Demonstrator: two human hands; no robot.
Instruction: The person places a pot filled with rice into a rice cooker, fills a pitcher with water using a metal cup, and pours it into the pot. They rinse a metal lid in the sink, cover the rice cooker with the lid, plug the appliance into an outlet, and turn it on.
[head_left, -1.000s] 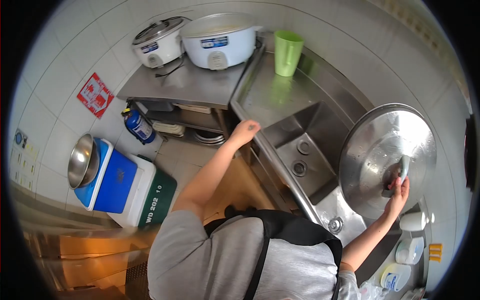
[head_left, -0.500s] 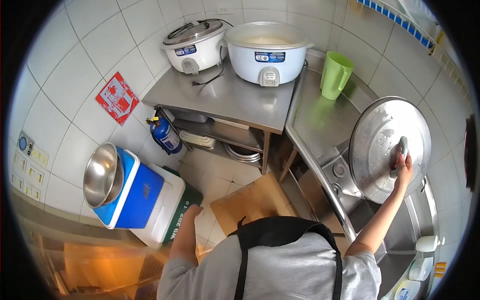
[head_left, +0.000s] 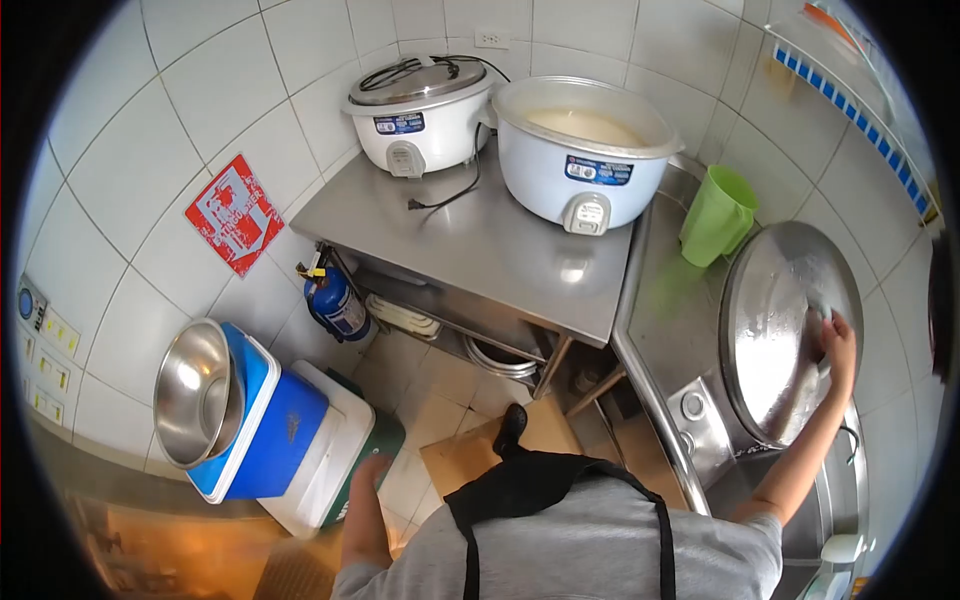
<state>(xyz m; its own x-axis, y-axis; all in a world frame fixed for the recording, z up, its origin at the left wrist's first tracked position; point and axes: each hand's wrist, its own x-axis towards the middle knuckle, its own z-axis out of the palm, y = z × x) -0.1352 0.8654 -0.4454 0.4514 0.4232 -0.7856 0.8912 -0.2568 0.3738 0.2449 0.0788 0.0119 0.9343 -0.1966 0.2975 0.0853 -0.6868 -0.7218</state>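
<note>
My right hand [head_left: 840,350] grips the handle of a large round metal lid [head_left: 770,330]. The lid is tilted steeply, with wet patches on its face, over the drainboard and sink edge; whether it rests there I cannot tell. Just behind it stands a green plastic jug [head_left: 717,217]. My left hand [head_left: 372,470] hangs low at my side near the white and green cooler [head_left: 345,440], its fingers mostly hidden and nothing visible in it. On the steel table, a large rice cooker [head_left: 540,175] stands uncovered with pale contents inside.
A smaller rice cooker [head_left: 425,135] with its lid and cord on top shares the steel table [head_left: 470,240]. At left, a metal bowl [head_left: 195,395] sits tilted on a blue cooler [head_left: 285,430]. A fire extinguisher [head_left: 337,303] stands by the wall, and cardboard [head_left: 460,450] covers some floor.
The lid has moved closer to the green jug, still in my right hand. My body has stepped toward the steel table, and a black shoe now shows on the cardboard. The view has shifted.
</note>
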